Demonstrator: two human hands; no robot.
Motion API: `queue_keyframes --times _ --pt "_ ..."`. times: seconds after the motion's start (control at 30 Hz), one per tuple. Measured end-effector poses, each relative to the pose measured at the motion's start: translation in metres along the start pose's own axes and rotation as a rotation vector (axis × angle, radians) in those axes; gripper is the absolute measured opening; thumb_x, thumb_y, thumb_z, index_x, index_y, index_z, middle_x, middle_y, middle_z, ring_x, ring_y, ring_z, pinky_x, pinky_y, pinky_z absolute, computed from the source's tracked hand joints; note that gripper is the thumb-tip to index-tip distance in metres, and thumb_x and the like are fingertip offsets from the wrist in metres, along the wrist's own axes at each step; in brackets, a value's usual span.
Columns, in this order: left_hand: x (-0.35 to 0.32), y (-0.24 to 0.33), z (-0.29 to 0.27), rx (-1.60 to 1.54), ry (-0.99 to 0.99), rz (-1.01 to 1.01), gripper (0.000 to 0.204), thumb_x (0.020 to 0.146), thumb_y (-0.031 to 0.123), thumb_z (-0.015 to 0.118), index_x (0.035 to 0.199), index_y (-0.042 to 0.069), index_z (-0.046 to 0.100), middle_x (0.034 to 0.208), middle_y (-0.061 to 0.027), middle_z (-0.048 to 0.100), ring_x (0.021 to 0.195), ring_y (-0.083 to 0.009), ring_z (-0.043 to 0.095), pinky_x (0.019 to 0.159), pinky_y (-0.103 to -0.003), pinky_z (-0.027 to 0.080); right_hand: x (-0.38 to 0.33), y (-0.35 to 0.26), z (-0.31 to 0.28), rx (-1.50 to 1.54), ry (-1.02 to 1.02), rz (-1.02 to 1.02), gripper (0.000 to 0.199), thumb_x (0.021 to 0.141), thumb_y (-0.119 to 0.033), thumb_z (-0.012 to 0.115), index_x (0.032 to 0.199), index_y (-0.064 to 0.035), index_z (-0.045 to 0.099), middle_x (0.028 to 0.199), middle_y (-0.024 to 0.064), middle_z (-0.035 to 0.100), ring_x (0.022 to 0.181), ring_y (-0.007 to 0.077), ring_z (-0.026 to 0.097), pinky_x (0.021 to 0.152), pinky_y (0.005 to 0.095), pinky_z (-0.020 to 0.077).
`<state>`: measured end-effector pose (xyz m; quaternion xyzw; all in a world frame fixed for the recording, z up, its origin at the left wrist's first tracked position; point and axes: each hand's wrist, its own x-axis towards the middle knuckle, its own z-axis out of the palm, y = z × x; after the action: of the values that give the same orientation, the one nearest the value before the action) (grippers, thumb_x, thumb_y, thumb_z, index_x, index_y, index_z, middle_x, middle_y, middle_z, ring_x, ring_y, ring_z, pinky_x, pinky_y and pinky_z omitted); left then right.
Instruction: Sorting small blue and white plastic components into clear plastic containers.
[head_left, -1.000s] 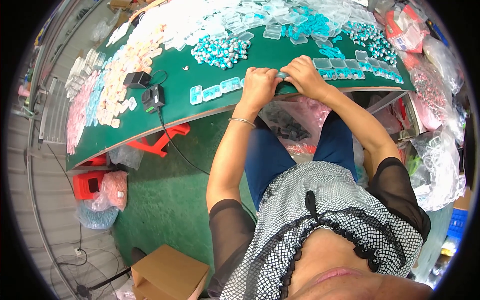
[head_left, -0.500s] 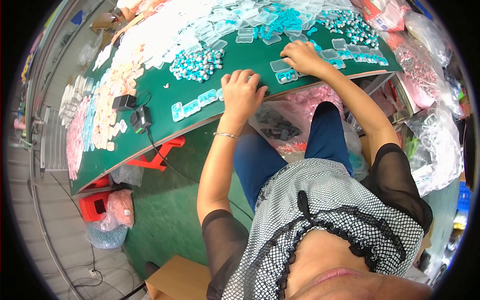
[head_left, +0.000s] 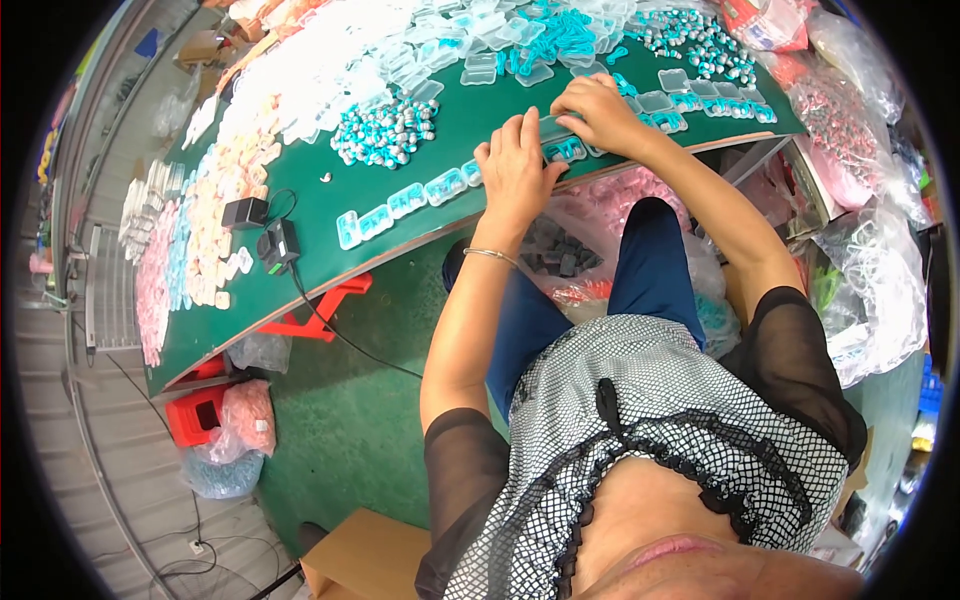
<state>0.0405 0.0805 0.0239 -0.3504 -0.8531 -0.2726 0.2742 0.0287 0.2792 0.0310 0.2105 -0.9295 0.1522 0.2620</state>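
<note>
My left hand (head_left: 517, 170) reaches over the row at the table's front edge, fingers stretched out and thumb apart. Just right of it lies a small clear plastic case (head_left: 565, 150) with turquoise pieces inside and its lid raised. My right hand (head_left: 605, 115) is at the far side of this case, fingers bent but apart, the tips by the lid. Left of my left hand runs a row of filled cases (head_left: 406, 200), lids down. Right of my right hand stand several filled cases with lids up (head_left: 690, 102). The left palm partly hides the row.
Behind the row is a heap of turquoise and silver beads (head_left: 385, 132). Farther back lie empty clear cases (head_left: 480, 68), turquoise pieces (head_left: 560, 38) and more beads (head_left: 700, 50). A black device (head_left: 280, 243) with a cable sits at left. Plastic bags (head_left: 870, 270) crowd the right.
My left hand has moved right along the row, close to my right hand. More lidded cases show left of it. My right hand has shifted slightly left and away from me.
</note>
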Motion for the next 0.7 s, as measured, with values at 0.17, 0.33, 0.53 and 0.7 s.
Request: queue_keyframes --times 0.17,0.33,0.53,0.7 --pt "0.0 -0.013 0.003 -0.021 -0.104 0.098 0.043 0.071 0.025 0.075 0.108 0.009 0.061 0.103 -0.0053 0.06 0.098 -0.0236 0.055 0.08 -0.042 0.035 -0.012 -0.013 -0.019 0.135 -0.085 -0.209 0.024 0.075 -0.025 0.068 0.094 -0.0124 0.063 0.091 0.0019 0.062 0.098 0.0206 0.056 0.09 0.0394 0.0353" --pt "0.004 -0.016 0.006 -0.002 -0.03 0.135 0.023 0.072 0.02 0.072 0.091 0.01 0.066 0.088 -0.0033 0.062 0.087 -0.0215 0.057 0.077 -0.04 0.035 -0.02 -0.019 -0.002 0.019 0.038 -0.198 0.033 0.069 -0.012 0.072 0.1 -0.0101 0.061 0.093 0.0057 0.06 0.099 0.0241 0.054 0.093 0.0419 0.0343" --pt "0.001 -0.029 -0.007 0.008 -0.115 0.175 0.024 0.074 0.021 0.071 0.095 0.011 0.065 0.089 -0.0018 0.062 0.084 -0.0211 0.058 0.077 -0.041 0.036 -0.019 -0.03 0.006 0.052 0.012 -0.178 0.03 0.072 -0.015 0.07 0.1 -0.0114 0.061 0.097 0.0044 0.06 0.098 0.0233 0.054 0.091 0.0412 0.0341" --pt "-0.009 -0.042 -0.024 0.151 -0.07 0.238 0.029 0.072 0.021 0.072 0.099 0.012 0.063 0.094 -0.0019 0.062 0.089 -0.0207 0.058 0.08 -0.04 0.036 -0.008 -0.016 0.0 0.147 -0.001 -0.094 0.024 0.08 -0.026 0.062 0.102 -0.0135 0.062 0.105 0.0024 0.061 0.099 0.0224 0.055 0.09 0.0415 0.0348"
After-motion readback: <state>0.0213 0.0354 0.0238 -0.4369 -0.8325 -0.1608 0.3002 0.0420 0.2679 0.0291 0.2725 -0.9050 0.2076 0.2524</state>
